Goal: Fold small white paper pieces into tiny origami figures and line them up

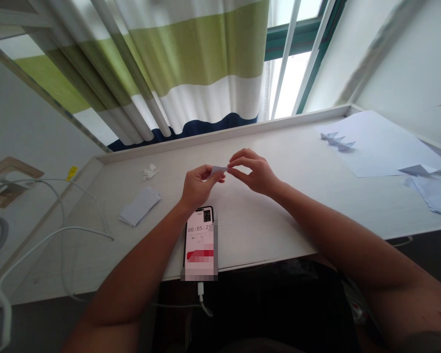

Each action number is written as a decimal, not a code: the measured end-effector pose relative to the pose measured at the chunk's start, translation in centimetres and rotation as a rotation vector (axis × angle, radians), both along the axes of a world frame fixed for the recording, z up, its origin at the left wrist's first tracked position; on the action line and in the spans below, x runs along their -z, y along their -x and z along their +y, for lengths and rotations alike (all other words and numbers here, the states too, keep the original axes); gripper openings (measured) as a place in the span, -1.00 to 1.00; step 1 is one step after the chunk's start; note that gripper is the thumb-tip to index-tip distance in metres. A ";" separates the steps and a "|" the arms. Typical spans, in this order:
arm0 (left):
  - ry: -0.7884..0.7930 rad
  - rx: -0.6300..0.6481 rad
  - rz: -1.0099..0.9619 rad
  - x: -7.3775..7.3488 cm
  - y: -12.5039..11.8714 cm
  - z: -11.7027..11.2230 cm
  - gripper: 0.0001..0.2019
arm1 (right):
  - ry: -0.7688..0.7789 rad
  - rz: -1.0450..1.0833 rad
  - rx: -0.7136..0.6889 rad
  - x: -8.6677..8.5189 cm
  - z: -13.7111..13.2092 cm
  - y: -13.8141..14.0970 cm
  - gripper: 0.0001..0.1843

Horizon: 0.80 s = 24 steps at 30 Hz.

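A small folded piece of white paper [218, 169] is held up above the middle of the desk. My left hand [199, 186] grips it between thumb and fingers from the left. At its right end, the thumb and index finger of my right hand [254, 171] pinch the tip, with the other fingers raised. Just below my left wrist lies a phone [199, 240] with a running timer on its screen. To the left rests a stack of small paper slips [140, 206], and behind it a crumpled white tissue [149, 171].
Several small folded paper boats [337, 141] sit on a large white sheet [382, 142] at the back right. More folded paper [435, 193] lies at the right edge. White cables [61, 196] trail over the desk's left side. A raised rim [224, 133] borders the back.
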<state>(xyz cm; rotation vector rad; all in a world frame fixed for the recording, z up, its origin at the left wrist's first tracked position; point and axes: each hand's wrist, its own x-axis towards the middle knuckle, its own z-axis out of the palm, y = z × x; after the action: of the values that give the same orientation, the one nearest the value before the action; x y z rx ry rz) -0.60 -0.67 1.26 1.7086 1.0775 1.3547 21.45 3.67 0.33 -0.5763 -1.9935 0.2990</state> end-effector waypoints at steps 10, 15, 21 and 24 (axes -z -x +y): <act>-0.081 -0.101 0.144 -0.4 -0.6 -0.9 -0.77 | -0.120 -0.024 0.039 0.4 -0.4 0.5 -0.94; -0.134 -0.126 0.213 -0.2 -0.6 -0.9 -0.78 | -0.059 -0.060 0.046 0.5 -0.5 0.7 -0.93; -0.091 -0.064 0.261 -0.1 -0.4 -1.0 -0.68 | -0.092 -0.064 0.031 0.3 -0.6 0.6 -0.94; -0.105 -0.054 0.300 -0.1 -0.3 -1.1 -0.64 | -0.058 -0.080 -0.018 0.1 -0.5 0.5 -0.95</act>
<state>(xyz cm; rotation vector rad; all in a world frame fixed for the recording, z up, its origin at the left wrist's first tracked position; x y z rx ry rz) -0.29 -1.77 1.39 2.0203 1.2431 1.2319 20.95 3.13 0.23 -0.5412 -2.0784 0.2308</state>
